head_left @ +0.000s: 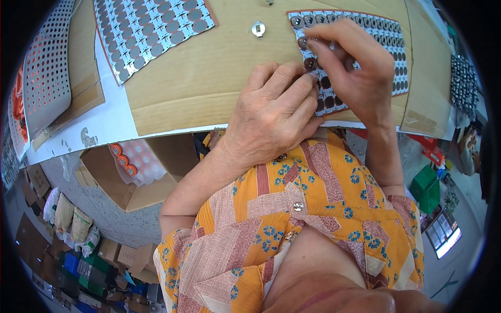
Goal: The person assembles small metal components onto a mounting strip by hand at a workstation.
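A white circuit-board panel [399,73] with rows of round dark pads lies on the cardboard-covered table in front of me. My left hand [276,107] rests at its near left edge, fingers curled together. The fingertips are hidden, so what they hold cannot be made out. Over the panel's left side, my right hand [360,65] is closed, with thumb and forefinger brought together close to the left column of pads. Anything between those tips is too small to name. Left of the panel lies a small round silver metal part [258,29], apart from both hands.
A second panel with round grey discs [151,39] lies at the far left, beside a perforated grey sheet [49,68]. Below the table edge, an open cardboard box [128,195] holds orange round parts [123,159]. A green crate [425,189] stands at the right on the floor.
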Motion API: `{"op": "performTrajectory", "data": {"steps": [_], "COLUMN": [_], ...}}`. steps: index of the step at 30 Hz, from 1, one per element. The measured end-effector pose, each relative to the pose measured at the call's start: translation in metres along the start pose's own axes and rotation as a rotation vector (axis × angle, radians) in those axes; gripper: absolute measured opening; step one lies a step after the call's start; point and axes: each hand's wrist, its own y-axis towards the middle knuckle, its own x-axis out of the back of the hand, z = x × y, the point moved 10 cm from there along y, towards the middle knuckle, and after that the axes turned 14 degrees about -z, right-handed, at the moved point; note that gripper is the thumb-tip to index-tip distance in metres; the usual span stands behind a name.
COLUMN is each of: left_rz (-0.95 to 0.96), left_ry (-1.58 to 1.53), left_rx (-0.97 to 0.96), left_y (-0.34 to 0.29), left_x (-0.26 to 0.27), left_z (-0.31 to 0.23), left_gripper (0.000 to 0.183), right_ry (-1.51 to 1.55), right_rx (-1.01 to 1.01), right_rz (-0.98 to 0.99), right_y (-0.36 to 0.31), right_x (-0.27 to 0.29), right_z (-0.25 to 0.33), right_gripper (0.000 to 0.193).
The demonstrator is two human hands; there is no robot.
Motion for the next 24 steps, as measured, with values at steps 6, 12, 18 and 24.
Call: {"op": "performTrajectory", "data": {"steps": [6,12,18,24], "left_rz": [-0.008,-0.013,-0.001,0.060], "left_ry": [-0.014,-0.027,-0.032,0.011], "left_rx": [0.008,0.003,-0.015,0.015], "left_y": [-0.003,-0.002,0.001,0.005], "left_x": [0.004,0.004,0.000,-0.006], "left_z": [0.001,-0.001,-0.002,-0.003], "left_gripper": [0.040,0.038,0.045,0.051], "right_ry": [-0.054,0.119,0.293,0.533], "right_rx": [0.043,-0.001,-0.317,-0.707], "right_rz": [0.119,0.156,0.126,0.080], "right_y": [0.032,0.025,-0.013,-0.042], "right_x": [-0.042,-0.044,0.003,0.025], "right_z": [0.031,0.019,-0.024,-0.073], "right_gripper": [0.014,0.012,0.015,0.015]}}
